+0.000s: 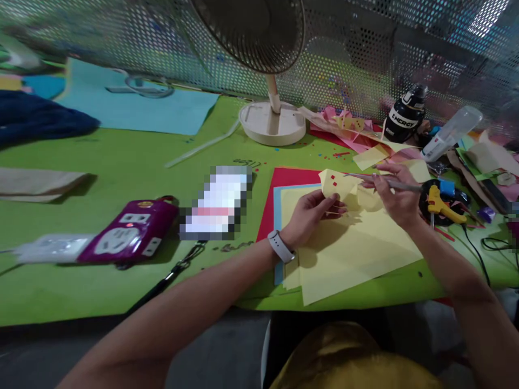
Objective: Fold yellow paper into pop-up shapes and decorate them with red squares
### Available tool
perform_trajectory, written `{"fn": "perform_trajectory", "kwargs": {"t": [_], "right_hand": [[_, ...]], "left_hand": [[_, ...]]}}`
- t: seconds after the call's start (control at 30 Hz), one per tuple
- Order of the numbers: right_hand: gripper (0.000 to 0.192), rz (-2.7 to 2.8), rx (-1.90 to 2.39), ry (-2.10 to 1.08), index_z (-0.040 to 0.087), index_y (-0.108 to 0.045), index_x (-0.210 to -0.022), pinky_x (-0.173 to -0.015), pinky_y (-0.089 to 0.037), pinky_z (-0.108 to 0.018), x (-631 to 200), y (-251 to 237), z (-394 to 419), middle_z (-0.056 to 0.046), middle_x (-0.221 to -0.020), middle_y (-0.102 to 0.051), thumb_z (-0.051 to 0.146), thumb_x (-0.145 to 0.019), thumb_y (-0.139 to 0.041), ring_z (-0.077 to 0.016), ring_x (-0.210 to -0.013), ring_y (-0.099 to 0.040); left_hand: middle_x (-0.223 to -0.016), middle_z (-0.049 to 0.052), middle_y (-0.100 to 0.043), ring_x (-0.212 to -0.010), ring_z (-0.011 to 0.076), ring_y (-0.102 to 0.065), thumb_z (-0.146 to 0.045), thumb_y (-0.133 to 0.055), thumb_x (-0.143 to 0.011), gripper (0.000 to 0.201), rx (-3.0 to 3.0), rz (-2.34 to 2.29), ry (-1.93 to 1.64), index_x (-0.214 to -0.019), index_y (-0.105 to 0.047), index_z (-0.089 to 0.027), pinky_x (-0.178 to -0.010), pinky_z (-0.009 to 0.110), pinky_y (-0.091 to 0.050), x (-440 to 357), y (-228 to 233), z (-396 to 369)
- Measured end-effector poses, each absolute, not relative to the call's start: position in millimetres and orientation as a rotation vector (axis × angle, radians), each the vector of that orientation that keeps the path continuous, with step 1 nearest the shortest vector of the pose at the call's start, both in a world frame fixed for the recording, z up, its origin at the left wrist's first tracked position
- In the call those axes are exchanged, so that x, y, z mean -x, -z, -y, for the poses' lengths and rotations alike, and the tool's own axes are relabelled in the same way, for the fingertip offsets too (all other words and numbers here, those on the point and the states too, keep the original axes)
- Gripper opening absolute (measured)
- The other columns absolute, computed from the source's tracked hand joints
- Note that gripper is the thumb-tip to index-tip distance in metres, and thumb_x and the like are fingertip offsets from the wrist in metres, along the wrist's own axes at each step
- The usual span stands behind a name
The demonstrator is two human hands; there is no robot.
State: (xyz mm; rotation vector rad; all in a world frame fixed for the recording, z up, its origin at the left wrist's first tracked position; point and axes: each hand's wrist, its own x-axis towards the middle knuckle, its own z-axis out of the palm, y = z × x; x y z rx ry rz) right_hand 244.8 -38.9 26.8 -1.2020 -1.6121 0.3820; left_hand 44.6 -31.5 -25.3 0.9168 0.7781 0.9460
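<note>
- Across the back of the head view, grey perforated mesh (pixel 162 32) behind a table (pixel 141 148) covered in bright green.
- Near the mesh, a white fan (pixel 259 27) on a round base; farther right, a black bottle (pixel 405 116) lettered ENERGY and a tilted clear plastic bottle (pixel 454 132), with crumpled pink paper scraps (pixel 357 139) between fan and black bottle.
- Pinched between thumb and fingers of the left hand (pixel 310 216), a small angular pale-yellow paper piece (pixel 343 187) bearing two red squares, raised over the stacked sheets.
- Gripped in the fingers of the right hand (pixel 397 197), a slender grey tool (pixel 410 187), thin end pointing toward the paper piece; contact impossible to tell.
- Beneath both hands, large pale-yellow sheets (pixel 348 265) overlapping a light-blue sheet (pixel 278 227) and a red sheet (pixel 265 219).
- Around the left wrist, a white band (pixel 281 247).
- Just beside the right hand, a yellow glue gun (pixel 441 205).
- Left of the sheets, a pixelated rectangular device (pixel 217 202), then a purple power strip (pixel 127 232).
</note>
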Motion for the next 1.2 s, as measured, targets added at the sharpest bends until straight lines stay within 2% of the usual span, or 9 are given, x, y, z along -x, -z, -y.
{"fn": "perform_trajectory", "kwargs": {"t": [0.13, 0.27, 0.43, 0.6, 0.83, 0.97, 1.2], "right_hand": [[0.022, 1.859, 1.202, -0.142, 0.028, -0.066, -0.108, -0.07, -0.066, -0.037, -240.6, -25.9, 66.2, -0.004, -0.092, -0.079, 0.044, -0.094, -0.059, -0.0216, -0.081, -0.078], [0.02, 2.102, 1.184, 0.039, 0.032, -0.07, -0.104, -0.066, -0.064, -0.034, -243.8, -29.8, 75.3, -0.001, -0.088, -0.08, 0.039, -0.096, -0.054, -0.0183, -0.071, -0.076], [0.018, 2.319, 1.109, 0.064, 0.035, -0.071, -0.099, -0.074, -0.064, -0.03, -246.3, -27.5, 75.6, 0.001, -0.1, -0.08, 0.034, -0.096, -0.054, -0.0147, -0.078, -0.076], [0.017, 2.391, 1.016, 0.13, 0.033, -0.071, -0.094, -0.077, -0.063, -0.025, -246.7, -22.4, 74.5, 0.001, -0.103, -0.08, 0.025, -0.097, -0.056, -0.0121, -0.085, -0.077], [0.018, 2.333, 0.487, 0.663, 0.017, -0.064, -0.112, -0.071, -0.063, -0.025, -249.6, -19.7, 72.3, -0.008, -0.105, -0.079, 0.014, -0.095, -0.06, -0.0149, -0.093, -0.076], [0.018, 2.41, 0.466, 0.707, 0.016, -0.063, -0.112, -0.073, -0.062, -0.028, -251.9, -25.6, 75.1, -0.011, -0.108, -0.079, 0.014, -0.098, -0.052, -0.0162, -0.092, -0.076], [0.017, 2.437, 0.39, 0.696, 0.012, -0.064, -0.109, -0.075, -0.061, -0.029, -251.6, -31.5, 76.7, -0.015, -0.105, -0.077, 0.014, -0.098, -0.051, -0.0188, -0.099, -0.074]], "left_hand": [[-0.092, 0.01, -0.077, -0.083, 0.0216, -0.075, -0.052, -0.082, -0.073, 0.043, -0.969, -0.771, -0.95, -0.087, -0.066, -0.015, -0.081, 0.037, -0.06, -43.4, 23.0, 32.1], [-0.091, 0.009, -0.077, -0.082, 0.0208, -0.075, -0.051, -0.082, -0.074, 0.041, -0.982, -0.772, -0.959, -0.087, -0.066, -0.015, -0.081, 0.037, -0.06, -43.4, 23.7, 31.9], [-0.093, 0.009, -0.077, -0.079, 0.0189, -0.074, -0.052, -0.082, -0.074, 0.042, -1.006, -0.769, -0.949, -0.088, -0.067, -0.015, -0.081, 0.035, -0.06, -43.2, 23.1, 34.4], [-0.093, 0.009, -0.078, -0.078, 0.0184, -0.073, -0.055, -0.084, -0.07, 0.046, -1.005, -0.773, -0.955, -0.087, -0.068, -0.015, -0.08, 0.034, -0.06, -43.1, 21.2, 36.2], [-0.086, 0.007, -0.077, -0.073, 0.017, -0.072, -0.053, -0.084, -0.071, 0.044, -1.012, -0.758, -0.94, -0.088, -0.069, -0.014, -0.077, 0.033, -0.06, -42.7, 20.2, 36.0], [-0.078, 0.006, -0.076, -0.07, 0.0166, -0.071, -0.05, -0.085, -0.07, 0.041, -1.021, -0.791, -0.933, -0.081, -0.068, -0.015, -0.072, 0.031, -0.06, -41.9, 17.7, 36.2], [-0.068, 0.002, -0.073, -0.065, 0.016, -0.07, -0.041, -0.08, -0.075, 0.028, -1.007, -0.799, -0.956, -0.079, -0.067, -0.017, -0.067, 0.029, -0.059, -40.9, 18.3, 35.1]]}}
